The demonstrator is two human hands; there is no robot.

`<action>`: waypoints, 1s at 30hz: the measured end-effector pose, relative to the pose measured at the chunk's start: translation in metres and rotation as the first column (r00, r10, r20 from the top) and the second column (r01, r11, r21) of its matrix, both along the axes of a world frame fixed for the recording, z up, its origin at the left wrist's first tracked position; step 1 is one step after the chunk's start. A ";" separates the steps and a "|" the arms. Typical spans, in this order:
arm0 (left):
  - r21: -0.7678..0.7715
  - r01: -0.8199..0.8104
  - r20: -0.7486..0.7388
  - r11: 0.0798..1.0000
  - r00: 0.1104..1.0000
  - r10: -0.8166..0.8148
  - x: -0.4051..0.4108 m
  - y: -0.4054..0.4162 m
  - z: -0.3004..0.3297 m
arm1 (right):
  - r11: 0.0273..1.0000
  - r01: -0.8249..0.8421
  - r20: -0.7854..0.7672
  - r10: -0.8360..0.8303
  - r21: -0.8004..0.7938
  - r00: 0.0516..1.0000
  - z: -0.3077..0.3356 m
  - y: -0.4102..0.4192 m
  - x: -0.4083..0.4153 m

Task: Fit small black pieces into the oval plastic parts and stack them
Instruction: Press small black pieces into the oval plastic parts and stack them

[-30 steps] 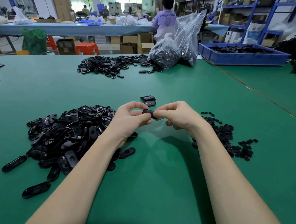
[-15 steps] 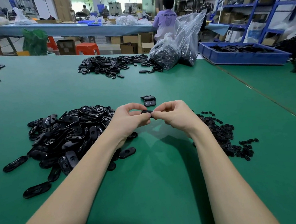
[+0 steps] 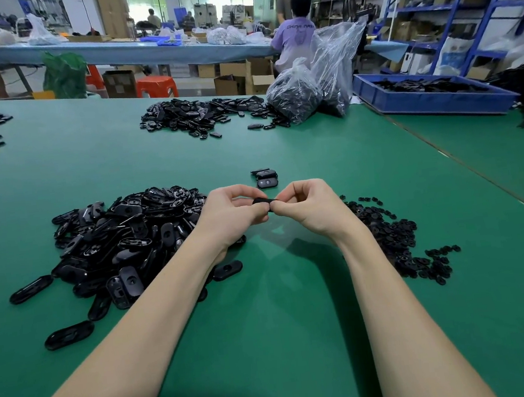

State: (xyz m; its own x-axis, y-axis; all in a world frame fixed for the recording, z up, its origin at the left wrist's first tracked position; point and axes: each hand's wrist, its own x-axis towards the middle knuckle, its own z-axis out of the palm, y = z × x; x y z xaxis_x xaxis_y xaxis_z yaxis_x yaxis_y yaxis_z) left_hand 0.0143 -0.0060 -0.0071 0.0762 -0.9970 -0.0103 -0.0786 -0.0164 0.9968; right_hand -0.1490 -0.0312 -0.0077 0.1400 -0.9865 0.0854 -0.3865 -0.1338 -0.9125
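Both hands meet above the middle of the green felt-covered worktop [image 3: 301, 339], w/ a black oval plastic part [image 3: 262, 201] held between them. Left hand [image 3: 234, 212] pinches its left end, thumb and curled fingers closed round it; right hand [image 3: 308, 204] pinches the right end the same way, fingertips of both nearly touching. Whether a small piece sits in the part can't be told; it's mostly hidden.

Toward the left edge, just beside the left forearm, lies a big heap of black oval plastic parts [image 3: 119, 242]. Toward the right, behind the right wrist, a flatter scatter of small black pieces [image 3: 394, 236]. Just beyond the hands, a short stack of finished black ovals [image 3: 265, 178]. Near the far edge: another pile of black parts [image 3: 200, 116] and clear plastic bags of parts [image 3: 295, 97]; a blue plastic tray [image 3: 431, 101] at the far-right corner.
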 end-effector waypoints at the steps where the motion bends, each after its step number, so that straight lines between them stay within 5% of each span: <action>1: -0.007 -0.008 0.021 1.000 1.000 0.009 -0.001 0.000 -0.001 | 1.000 0.009 -0.012 -0.009 -0.007 1.000 -0.001 0.000 0.001; 7: -0.152 0.107 0.268 0.983 0.961 -0.064 0.011 -0.003 -0.004 | 0.995 -0.010 0.113 -0.001 0.098 0.994 0.001 0.004 -0.005; 15: -0.294 0.161 0.737 0.942 0.666 0.116 0.016 -0.015 -0.003 | 0.972 0.044 0.057 -0.058 0.232 0.997 0.002 -0.001 -0.012; 18: -0.238 0.049 0.790 0.970 0.591 0.164 0.012 -0.038 0.005 | 0.964 0.032 -0.001 -0.033 0.264 0.999 -0.001 -0.004 -0.013; 22: -0.206 -0.070 0.766 0.976 0.609 0.206 -0.007 -0.080 0.015 | 0.967 0.016 -0.062 0.000 0.256 0.998 -0.005 -0.007 -0.009; 30: -0.173 -0.103 0.857 0.980 0.474 0.201 -0.023 -0.129 0.015 | 0.969 0.013 -0.075 0.006 0.246 0.997 -0.009 -0.013 -0.011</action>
State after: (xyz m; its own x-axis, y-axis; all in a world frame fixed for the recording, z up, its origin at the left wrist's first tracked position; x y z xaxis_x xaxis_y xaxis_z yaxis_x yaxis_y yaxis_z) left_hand -0.0087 -0.1353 0.0083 0.1481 -0.9612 0.2328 -0.9070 -0.0382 0.4193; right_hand -0.1600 -0.0441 -0.0170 0.1335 -0.9762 -0.1710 -0.4546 0.0930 -0.8858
